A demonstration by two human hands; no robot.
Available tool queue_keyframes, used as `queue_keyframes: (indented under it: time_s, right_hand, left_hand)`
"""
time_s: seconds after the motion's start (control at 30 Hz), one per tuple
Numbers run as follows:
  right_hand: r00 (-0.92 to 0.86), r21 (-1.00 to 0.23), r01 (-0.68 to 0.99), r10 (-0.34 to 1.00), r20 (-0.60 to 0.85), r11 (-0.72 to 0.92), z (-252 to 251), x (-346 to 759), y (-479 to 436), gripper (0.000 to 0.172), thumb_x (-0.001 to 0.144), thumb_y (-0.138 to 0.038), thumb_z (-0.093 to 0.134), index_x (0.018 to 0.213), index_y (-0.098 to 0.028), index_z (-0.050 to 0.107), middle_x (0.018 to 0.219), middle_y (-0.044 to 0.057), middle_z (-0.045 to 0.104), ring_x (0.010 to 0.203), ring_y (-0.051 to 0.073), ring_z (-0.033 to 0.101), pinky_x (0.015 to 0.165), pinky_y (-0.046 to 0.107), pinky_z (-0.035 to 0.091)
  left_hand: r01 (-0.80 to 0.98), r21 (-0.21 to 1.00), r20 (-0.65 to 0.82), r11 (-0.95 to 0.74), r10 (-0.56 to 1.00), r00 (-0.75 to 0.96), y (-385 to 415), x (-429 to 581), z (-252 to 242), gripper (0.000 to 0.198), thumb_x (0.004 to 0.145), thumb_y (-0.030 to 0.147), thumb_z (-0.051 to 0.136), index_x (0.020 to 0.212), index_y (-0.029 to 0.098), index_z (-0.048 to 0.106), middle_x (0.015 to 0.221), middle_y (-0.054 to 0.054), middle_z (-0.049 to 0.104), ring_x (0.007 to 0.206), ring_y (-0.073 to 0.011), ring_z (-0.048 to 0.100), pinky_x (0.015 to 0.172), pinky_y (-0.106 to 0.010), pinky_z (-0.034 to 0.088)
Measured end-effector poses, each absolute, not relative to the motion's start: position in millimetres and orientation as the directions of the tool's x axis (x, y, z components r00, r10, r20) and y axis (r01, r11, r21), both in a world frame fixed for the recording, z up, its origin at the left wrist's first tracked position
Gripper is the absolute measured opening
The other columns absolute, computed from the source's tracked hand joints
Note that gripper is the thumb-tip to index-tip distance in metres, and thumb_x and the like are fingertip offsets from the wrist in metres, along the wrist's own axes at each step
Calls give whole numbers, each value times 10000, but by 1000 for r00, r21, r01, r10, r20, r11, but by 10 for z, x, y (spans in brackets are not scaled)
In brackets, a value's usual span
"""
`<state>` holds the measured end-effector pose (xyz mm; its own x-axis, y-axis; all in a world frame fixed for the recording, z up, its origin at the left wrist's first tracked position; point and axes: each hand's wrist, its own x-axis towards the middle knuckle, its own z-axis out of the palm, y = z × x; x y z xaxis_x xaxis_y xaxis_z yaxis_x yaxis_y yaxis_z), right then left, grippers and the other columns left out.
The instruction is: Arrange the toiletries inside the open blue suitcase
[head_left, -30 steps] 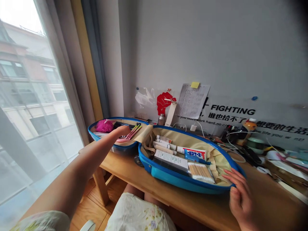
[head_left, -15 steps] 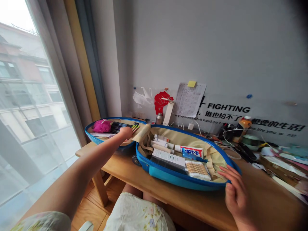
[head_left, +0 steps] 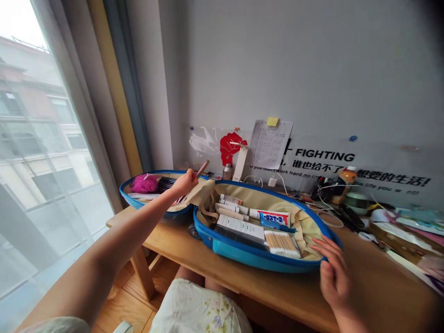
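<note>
An open blue suitcase with beige lining lies on the wooden table, its right half (head_left: 236,256) nearer me. My left hand (head_left: 187,181) is closed around a slim pink stick-like item (head_left: 203,168), raised above the left half (head_left: 133,202); its exact kind cannot be made out. Below that hand are a magenta mesh bath puff (head_left: 144,183) and dark slim items (head_left: 165,184), partly hidden. My right hand (head_left: 333,268) rests on the right rim, fingers stretched over it and thumb outside. Inside the right half lie cotton swabs (head_left: 281,243), a toothpaste tube (head_left: 274,216), a white box (head_left: 240,227) and several small tubes.
A bottle with an orange label (head_left: 346,180), a green-lidded jar (head_left: 357,202), cables and papers crowd the table's right side. Behind the case stand a white upright lamp (head_left: 240,163) and a small bottle (head_left: 227,171). Curtains (head_left: 100,92) and a window are at the left.
My left hand has lifted up and slightly right out of the left half, now with the pink stick-like item showing in it. My right hand stays on the rim; the view has shifted slightly.
</note>
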<state>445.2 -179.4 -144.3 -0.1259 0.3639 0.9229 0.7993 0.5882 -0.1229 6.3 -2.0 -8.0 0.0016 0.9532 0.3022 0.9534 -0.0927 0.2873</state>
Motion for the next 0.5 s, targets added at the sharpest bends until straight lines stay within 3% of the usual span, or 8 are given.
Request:
queue_keyframes:
  time_s: [0.1, 0.27, 0.37, 0.5]
  right_hand:
    - [-126, -127, 798, 368, 921, 589, -1428, 4438, -1804, 328, 972, -351, 360, 1057, -200, 639, 1078, 122, 664, 1207, 303, 560, 979, 533, 465]
    - [-105, -151, 795, 379, 919, 587, -1420, 4421, -1821, 330, 973, -369, 369, 1048, -208, 646, 1088, 115, 670, 1213, 307, 560, 988, 536, 458]
    - [-109, -146, 795, 376, 920, 588, -1427, 4420, -1826, 331, 975, -358, 359, 1063, -206, 641, 1100, 119, 665, 1221, 307, 552, 990, 539, 453]
    - [-129, -126, 802, 375, 918, 583, -1417, 4412, -1837, 323, 978, -330, 353, 1073, -196, 631, 1109, 127, 658, 1216, 305, 553, 990, 537, 452]
  left_hand:
    - [879, 337, 345, -337, 913, 218, -182, 359, -73, 177, 895, 258, 487, 1053, 193, 529, 882, -40, 696, 759, -174, 645, 679, -255, 459]
    - [638, 306, 192, -707, 702, 686, -438, 868, -221, 91, 824, 224, 576, 907, 191, 591, 876, -22, 678, 775, -141, 622, 719, -225, 476]
    - [578, 309, 91, -755, 628, 773, -486, 1048, -342, 105, 812, 213, 604, 912, 186, 618, 914, -36, 686, 816, -158, 642, 746, -235, 489]
    - [636, 285, 23, -717, 669, 743, -442, 1110, -470, 296, 796, 200, 635, 1091, 201, 612, 976, -47, 711, 890, -193, 665, 794, -260, 499]
